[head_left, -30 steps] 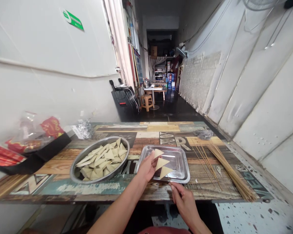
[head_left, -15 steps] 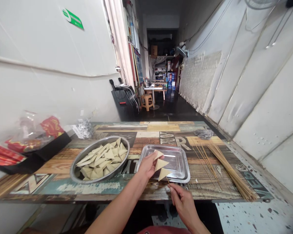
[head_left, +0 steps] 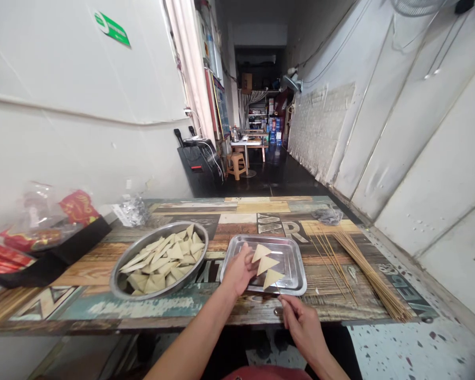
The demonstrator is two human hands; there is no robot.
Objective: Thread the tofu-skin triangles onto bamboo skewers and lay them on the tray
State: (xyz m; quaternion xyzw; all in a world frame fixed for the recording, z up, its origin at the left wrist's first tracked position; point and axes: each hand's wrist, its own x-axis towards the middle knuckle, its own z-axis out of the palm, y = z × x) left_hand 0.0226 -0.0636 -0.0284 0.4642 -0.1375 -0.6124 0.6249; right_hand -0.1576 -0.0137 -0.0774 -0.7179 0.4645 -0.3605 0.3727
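My right hand point(head_left: 300, 315) pinches the lower end of a thin wooden skewer point(head_left: 277, 288). Three pale, flat triangular pieces, which look like tofu skin, sit in a row along it, the nearest triangle point(head_left: 273, 278) lowest and the farthest triangle point(head_left: 262, 252) at the tip. They hang over a shallow metal tray point(head_left: 296, 287). Beside the triangles, on their left, my left hand point(head_left: 238, 270) is open with its fingers apart; it holds nothing. To the left, a round metal bowl point(head_left: 117, 287) is heaped with more pale triangles point(head_left: 164, 258).
Loose skewers point(head_left: 334, 258) and a thick skewer bundle point(head_left: 374, 277) lie at the right of the patterned table point(head_left: 237, 224). A crumpled grey plastic bag point(head_left: 328, 215) rests behind them. A black box point(head_left: 81, 240) with red packets and a clear bag of silvery items point(head_left: 132, 211) stand left.
My left hand has let go of the farthest triangle and moved slightly back to the left. My right hand has shifted a little right with the skewer.
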